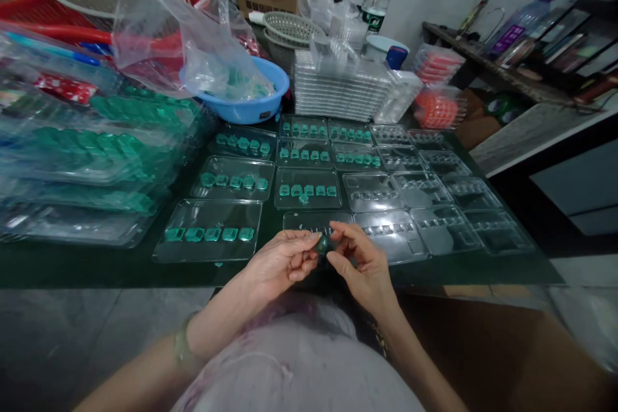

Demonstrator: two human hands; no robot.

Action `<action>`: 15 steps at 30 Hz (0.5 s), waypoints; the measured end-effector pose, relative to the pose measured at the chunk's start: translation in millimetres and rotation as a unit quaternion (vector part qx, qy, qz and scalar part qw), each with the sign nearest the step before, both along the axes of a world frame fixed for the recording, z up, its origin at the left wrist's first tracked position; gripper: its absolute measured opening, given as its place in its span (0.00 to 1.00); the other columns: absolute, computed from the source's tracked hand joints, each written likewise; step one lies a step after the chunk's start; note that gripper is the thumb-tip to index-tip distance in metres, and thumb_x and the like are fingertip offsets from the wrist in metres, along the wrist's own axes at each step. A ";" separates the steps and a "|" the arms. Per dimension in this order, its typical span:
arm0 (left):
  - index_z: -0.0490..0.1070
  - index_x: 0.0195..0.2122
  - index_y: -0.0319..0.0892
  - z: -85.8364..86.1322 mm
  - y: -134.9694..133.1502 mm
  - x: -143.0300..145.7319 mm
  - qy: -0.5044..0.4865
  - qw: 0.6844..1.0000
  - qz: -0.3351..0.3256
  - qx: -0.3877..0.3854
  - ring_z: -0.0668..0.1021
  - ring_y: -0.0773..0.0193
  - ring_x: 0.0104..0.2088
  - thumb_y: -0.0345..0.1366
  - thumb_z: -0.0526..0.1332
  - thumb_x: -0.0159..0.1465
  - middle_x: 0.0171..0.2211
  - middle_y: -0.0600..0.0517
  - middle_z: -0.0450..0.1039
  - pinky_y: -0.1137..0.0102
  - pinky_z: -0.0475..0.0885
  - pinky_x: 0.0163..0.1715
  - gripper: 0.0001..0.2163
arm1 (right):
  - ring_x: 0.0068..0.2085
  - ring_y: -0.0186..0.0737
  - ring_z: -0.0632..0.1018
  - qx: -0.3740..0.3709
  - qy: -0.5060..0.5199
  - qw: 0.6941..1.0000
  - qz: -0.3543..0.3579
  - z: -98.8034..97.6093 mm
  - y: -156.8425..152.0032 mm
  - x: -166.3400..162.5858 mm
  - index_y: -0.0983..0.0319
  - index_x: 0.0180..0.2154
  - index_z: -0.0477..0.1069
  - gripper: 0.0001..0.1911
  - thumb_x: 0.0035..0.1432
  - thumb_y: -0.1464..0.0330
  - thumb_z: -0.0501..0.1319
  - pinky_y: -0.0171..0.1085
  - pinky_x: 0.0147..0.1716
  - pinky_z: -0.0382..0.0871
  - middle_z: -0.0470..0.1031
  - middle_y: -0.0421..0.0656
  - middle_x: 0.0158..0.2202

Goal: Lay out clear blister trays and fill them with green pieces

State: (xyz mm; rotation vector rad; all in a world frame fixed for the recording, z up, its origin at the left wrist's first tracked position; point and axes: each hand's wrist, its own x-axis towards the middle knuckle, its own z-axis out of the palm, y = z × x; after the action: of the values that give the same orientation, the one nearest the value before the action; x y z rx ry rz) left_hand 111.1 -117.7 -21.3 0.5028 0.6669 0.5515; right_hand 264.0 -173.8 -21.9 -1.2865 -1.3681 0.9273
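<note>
Over the front edge of the table, my left hand (284,261) pinches a small dark-green translucent piece (322,244) between thumb and fingers. Close to its right side is my right hand (360,261), thumb and forefinger parted and curved around the piece, without clear contact. Just beyond the hands lies a clear plastic tray (294,219), partly covered by them. Another clear tray (178,211) to the left holds a row of green faceted pieces (212,234). Behind, a tray (284,201) has a similar row plus one extra piece (304,199) in front.
Clear trays without green pieces (396,219) spread to the right. A blue basin (241,109) with a plastic bag stands behind, beside stacked clear trays (338,87). Bagged green pieces and packs (87,174) pile up at left. Orange packs (437,106) sit at back right.
</note>
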 end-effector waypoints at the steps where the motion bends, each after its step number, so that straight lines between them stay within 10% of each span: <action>1: 0.68 0.24 0.35 -0.5 0.1 0.4 0.003 1.000 0.005 -0.001 0.61 0.77 0.16 0.33 0.64 0.54 0.17 0.55 0.60 0.79 0.44 0.12 0.08 | 0.30 0.32 0.69 0.019 -0.031 0.999 0.008 1.7 0.0 0.8 0.56 0.46 0.67 0.16 0.53 0.70 0.59 0.33 0.28 0.65 0.67 0.42 0.39; 15: 0.66 0.18 0.36 2.2 3.1 6.9 0.034 0.999 -0.009 0.001 0.63 0.74 0.14 0.33 0.63 0.53 0.13 0.56 0.60 0.77 0.45 0.12 0.10 | 0.28 0.32 0.70 -0.033 -0.076 0.996 0.041 7.3 4.5 12.4 0.59 0.33 0.71 0.04 0.51 0.70 0.61 0.32 0.27 0.65 0.70 0.37 0.27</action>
State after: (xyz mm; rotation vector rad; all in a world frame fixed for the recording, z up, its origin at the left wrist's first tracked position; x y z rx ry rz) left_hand 118.0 -114.6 -19.2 0.5308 0.7264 0.5204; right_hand 276.4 -169.3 -14.6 -1.3818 -1.5291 0.9537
